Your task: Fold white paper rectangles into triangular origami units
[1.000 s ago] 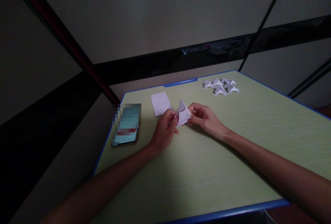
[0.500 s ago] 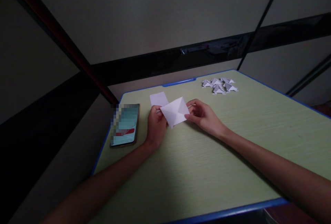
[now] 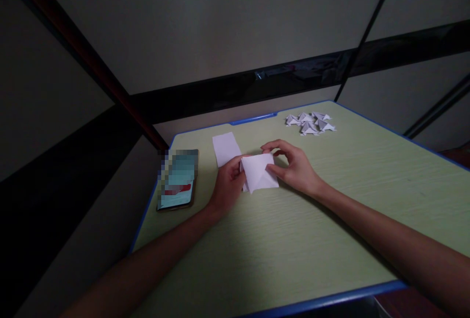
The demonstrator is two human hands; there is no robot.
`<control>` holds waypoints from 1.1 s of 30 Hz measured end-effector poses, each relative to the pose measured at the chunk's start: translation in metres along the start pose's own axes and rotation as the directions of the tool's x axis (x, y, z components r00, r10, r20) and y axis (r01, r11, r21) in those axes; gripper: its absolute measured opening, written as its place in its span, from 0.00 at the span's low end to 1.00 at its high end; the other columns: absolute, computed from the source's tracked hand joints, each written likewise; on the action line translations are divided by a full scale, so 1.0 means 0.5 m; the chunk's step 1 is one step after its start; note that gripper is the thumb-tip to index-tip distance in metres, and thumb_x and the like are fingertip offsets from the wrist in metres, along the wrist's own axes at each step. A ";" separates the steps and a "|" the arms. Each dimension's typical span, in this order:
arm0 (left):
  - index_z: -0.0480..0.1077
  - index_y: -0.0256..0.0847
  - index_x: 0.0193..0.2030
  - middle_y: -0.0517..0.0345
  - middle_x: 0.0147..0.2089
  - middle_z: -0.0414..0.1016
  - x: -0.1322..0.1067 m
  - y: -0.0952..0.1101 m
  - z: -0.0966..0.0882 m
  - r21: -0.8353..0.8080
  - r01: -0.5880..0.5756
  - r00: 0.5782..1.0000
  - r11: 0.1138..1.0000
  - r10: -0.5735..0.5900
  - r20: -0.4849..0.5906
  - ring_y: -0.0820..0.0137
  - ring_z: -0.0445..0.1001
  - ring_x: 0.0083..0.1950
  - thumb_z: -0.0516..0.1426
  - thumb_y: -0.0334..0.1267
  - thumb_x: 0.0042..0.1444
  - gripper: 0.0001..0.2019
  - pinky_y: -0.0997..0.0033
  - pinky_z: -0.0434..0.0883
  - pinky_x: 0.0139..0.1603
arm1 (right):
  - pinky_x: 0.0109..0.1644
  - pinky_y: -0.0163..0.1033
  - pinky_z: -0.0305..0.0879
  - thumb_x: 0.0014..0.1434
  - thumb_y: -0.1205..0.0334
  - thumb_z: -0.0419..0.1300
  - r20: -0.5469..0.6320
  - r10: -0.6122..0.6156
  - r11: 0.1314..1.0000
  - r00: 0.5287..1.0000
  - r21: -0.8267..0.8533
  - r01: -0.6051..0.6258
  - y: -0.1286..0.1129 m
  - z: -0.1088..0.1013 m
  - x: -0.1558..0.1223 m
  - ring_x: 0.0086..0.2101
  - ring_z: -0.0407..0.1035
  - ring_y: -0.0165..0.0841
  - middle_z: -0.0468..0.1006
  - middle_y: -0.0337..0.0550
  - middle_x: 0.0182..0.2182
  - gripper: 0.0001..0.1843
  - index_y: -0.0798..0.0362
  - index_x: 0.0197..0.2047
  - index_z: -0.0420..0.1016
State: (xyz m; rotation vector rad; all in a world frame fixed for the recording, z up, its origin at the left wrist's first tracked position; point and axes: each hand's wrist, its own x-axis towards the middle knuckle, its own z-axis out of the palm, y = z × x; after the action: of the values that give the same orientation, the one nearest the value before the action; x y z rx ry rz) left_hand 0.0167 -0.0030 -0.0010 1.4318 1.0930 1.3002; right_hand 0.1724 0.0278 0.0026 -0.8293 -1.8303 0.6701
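Observation:
A white sheet of paper (image 3: 259, 173), creased and partly folded over, is held between both hands above the table. My left hand (image 3: 230, 181) is closed on its left edge, with the thumb in front. At the upper right, my right hand (image 3: 295, 166) pinches the paper, thumb on the near face and the other fingers behind the top edge. Behind my left hand a flat white paper (image 3: 225, 147) lies on the table, its near end partly covered by that hand.
Several folded white paper figures (image 3: 310, 123) sit together at the back right of the light green table (image 3: 227, 264) with blue edging. A phone (image 3: 178, 178) with a lit, partly blurred screen lies at the left. Dark-striped panels (image 3: 235, 24) rise behind the table.
The paper has gone from an open, creased, tilted square to a folded-over shape. Both hands have brought it slightly lower and to the right, uncovering more of the flat paper.

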 end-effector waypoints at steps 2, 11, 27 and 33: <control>0.67 0.34 0.34 0.60 0.29 0.73 0.001 0.000 0.000 -0.018 0.013 1.000 1.000 -0.012 0.012 0.75 0.69 0.29 0.50 0.26 0.42 0.11 0.80 0.63 0.27 | 0.38 0.39 0.59 0.39 0.78 0.55 -0.006 -0.012 1.000 1.000 -0.008 0.012 -0.001 -0.001 0.000 0.34 0.64 0.31 0.70 0.41 0.31 0.18 0.55 0.36 0.68; 0.66 0.36 0.36 0.63 0.23 0.70 -0.004 0.004 -0.001 -0.086 0.093 0.996 0.992 -0.092 0.020 0.77 0.65 0.22 0.51 0.26 0.38 0.14 0.81 0.58 0.21 | 0.30 0.34 0.57 0.35 0.75 0.62 0.205 0.193 0.874 0.959 0.409 -0.263 -0.012 0.003 0.004 0.25 0.59 0.25 0.63 0.32 0.22 0.21 0.55 0.37 0.67; 0.64 0.37 0.33 0.63 0.25 0.65 -0.012 0.033 -0.002 -0.049 0.049 0.998 0.998 -0.047 0.042 0.75 0.62 0.25 0.58 0.35 0.34 0.16 0.79 0.57 0.23 | 0.25 0.28 0.55 0.36 0.70 0.65 0.421 0.312 0.595 0.852 0.613 -0.521 -0.007 0.002 0.001 0.23 0.59 0.20 0.66 0.32 0.23 0.18 0.55 0.34 0.70; 0.63 0.37 0.33 0.65 0.20 0.64 -0.001 0.009 0.003 -0.143 0.153 0.987 0.978 -0.145 0.062 0.78 0.59 0.19 0.55 0.35 0.38 0.12 0.80 0.53 0.19 | 0.23 0.28 0.52 0.34 0.71 0.66 0.344 0.320 0.702 0.883 0.540 -0.465 0.002 0.004 0.003 0.20 0.57 0.20 0.65 0.30 0.20 0.17 0.56 0.31 0.69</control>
State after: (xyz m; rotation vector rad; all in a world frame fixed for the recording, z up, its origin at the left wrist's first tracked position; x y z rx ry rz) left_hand 0.0184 -0.0045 0.0030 1.2426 1.0280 1.2056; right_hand 0.1702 0.0295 0.0019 -0.7180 -1.4662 1.6033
